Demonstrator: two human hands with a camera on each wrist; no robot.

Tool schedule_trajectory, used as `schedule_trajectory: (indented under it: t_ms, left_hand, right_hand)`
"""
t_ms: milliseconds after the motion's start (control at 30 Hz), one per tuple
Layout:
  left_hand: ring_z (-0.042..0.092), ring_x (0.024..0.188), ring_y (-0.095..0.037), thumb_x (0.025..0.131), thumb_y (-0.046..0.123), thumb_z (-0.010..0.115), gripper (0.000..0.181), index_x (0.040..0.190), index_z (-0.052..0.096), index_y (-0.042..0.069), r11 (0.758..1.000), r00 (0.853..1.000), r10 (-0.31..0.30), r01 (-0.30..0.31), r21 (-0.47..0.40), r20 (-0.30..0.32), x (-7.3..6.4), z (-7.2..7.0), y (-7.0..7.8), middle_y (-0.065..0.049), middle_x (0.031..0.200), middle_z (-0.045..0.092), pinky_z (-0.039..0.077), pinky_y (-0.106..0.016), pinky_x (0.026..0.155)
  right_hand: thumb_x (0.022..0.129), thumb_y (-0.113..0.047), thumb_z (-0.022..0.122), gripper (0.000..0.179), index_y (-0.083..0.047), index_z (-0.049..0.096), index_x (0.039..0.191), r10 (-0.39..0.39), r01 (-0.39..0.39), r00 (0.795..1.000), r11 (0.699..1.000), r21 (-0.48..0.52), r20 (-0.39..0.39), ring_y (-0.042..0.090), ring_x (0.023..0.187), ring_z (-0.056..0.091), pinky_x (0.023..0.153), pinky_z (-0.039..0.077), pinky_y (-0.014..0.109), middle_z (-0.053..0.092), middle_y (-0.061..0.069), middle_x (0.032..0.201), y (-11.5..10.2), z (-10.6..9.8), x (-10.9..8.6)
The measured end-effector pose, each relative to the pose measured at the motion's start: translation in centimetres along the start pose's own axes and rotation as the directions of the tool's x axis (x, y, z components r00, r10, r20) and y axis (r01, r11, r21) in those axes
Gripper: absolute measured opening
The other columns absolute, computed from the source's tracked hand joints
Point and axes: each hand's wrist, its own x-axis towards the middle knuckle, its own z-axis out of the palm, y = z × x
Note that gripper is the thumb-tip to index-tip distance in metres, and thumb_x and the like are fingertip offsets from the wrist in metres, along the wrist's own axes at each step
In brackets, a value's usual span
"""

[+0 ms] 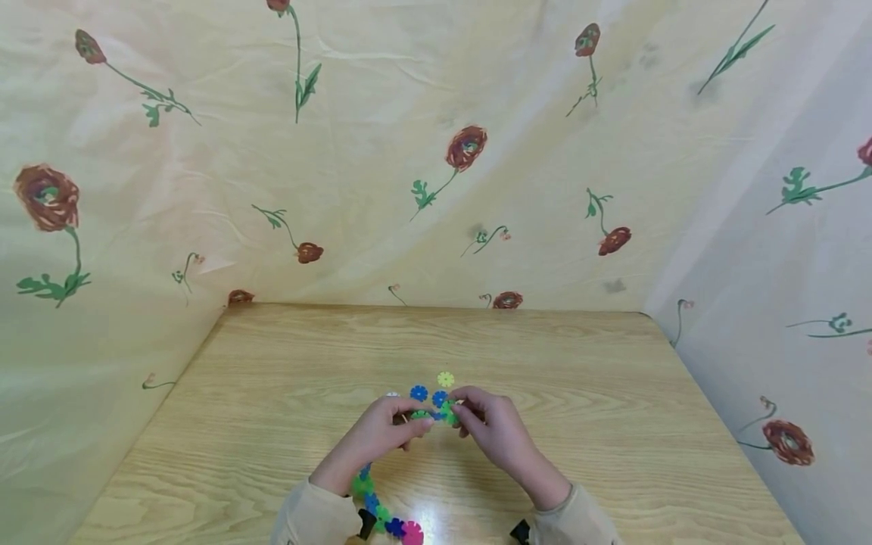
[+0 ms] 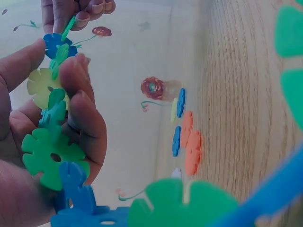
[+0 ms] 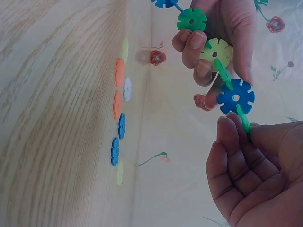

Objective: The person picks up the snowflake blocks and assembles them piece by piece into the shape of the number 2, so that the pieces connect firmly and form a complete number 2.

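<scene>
A chain of slotted plastic flower discs (image 1: 371,502) in green, blue and other colors curves below my left hand (image 1: 390,425), with a pink disc (image 1: 412,533) at its near end. That hand holds the chain's upper part, fingers curled around a pale yellow disc (image 3: 218,51) and the thumb at a blue disc (image 3: 228,102). My right hand (image 1: 496,430) pinches a green disc (image 3: 243,125) between thumb and fingers. Edge-on, this green disc meets the blue disc's rim; how deep the slots sit I cannot tell.
Loose discs lie on the wooden table beyond the hands: a yellow one (image 1: 446,379), blue ones (image 1: 418,393), orange ones (image 3: 117,105) and a white one (image 3: 127,89). A flower-patterned cloth (image 1: 381,174) hangs behind the table and along its sides.
</scene>
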Motion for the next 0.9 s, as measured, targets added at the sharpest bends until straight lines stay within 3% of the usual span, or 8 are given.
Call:
schedule_trajectory:
  t_ms: [67,300,467,700,900]
  left_hand:
    - [0.058,0.063,-0.025,0.098,0.037,0.059,0.034,0.117,0.069,0.011,1.0,1.0,-0.015,0.015,0.006,-0.003,-0.1,-0.1,-0.1,-0.007,0.076,0.059,0.049,-0.031,0.059]
    - [0.064,0.073,-0.024,0.102,0.048,0.044,0.052,0.125,0.063,0.005,0.999,0.998,-0.047,0.046,-0.02,-0.049,-0.4,-0.5,-0.6,-0.006,0.109,0.063,0.047,-0.03,0.065]
    - [0.065,0.081,-0.031,0.104,0.046,0.038,0.053,0.123,0.062,0.003,0.997,0.997,-0.033,0.028,-0.068,-0.071,-0.4,-0.5,-1.0,-0.008,0.105,0.061,0.054,-0.033,0.069]
    - [0.06,0.095,-0.022,0.107,0.037,0.034,0.047,0.118,0.065,0.003,0.999,0.991,0.024,-0.029,-0.032,-0.128,-0.3,-0.6,-1.1,-0.005,0.1,0.064,0.051,-0.036,0.081]
    - [0.061,0.096,-0.024,0.107,0.033,0.035,0.043,0.114,0.066,0.003,0.996,0.987,0.049,-0.06,-0.07,-0.153,-0.4,-0.7,-1.0,-0.007,0.097,0.065,0.052,-0.032,0.083]
  right_hand:
    - [0.097,-0.004,0.058,0.017,-0.002,0.067,0.112,0.005,-0.005,1.0,1.0,0.009,-0.003,0.013,0.063,0.061,0.052,0.052,0.027,0.064,0.002,0.074,0.0,0.0,0.0]
    - [0.096,-0.003,0.059,0.015,-0.005,0.067,0.109,0.025,-0.025,1.0,0.998,0.049,-0.007,0.013,0.063,0.062,0.056,0.055,0.033,0.064,-0.002,0.074,0.2,0.1,-0.1]
    - [0.097,-0.002,0.058,0.014,-0.006,0.067,0.107,0.035,-0.035,0.999,0.996,0.086,-0.005,0.014,0.063,0.063,0.058,0.056,0.038,0.065,-0.001,0.074,0.3,0.1,-0.1]
    - [0.097,-0.003,0.057,0.014,-0.005,0.066,0.107,0.032,-0.032,0.999,0.993,0.117,0.003,0.015,0.063,0.063,0.06,0.057,0.04,0.064,-0.001,0.075,0.6,0.1,-0.3]
    - [0.098,-0.002,0.057,0.013,-0.003,0.065,0.108,0.036,-0.037,0.999,0.989,0.144,0.009,0.015,0.063,0.064,0.061,0.057,0.041,0.065,0.001,0.075,0.8,0.2,-0.4]
